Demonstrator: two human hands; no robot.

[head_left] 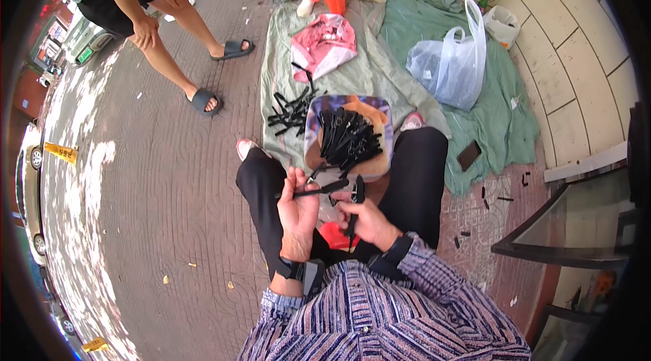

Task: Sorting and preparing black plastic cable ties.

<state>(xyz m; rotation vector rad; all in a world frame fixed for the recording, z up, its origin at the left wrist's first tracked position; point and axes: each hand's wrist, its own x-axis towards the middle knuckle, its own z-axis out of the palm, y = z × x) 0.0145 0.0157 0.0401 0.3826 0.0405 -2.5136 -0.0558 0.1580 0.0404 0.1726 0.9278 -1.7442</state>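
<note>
My left hand [298, 208], palm up, pinches a narrow black strip [330, 187] that points to the right. Just beside it, my right hand [371, 222] is closed around a slim black piece [358, 190] standing roughly upright; its exact kind is too small to make out. The two hands are close together above my lap. Right in front of them, a heap of black strips [349, 141] lies on a square board or seat with a coloured print [384, 113]. Below my hands, something red [335, 235] shows between my legs, partly hidden.
More black strips [288, 113] lie on a green sheet [278, 69] near a pink cloth [325, 42]. On the right are a white plastic bag [461, 69], a phone [468, 156] and a dark-framed panel [563, 218]. Another person in slippers [203, 100] bends at the left; someone sits ahead.
</note>
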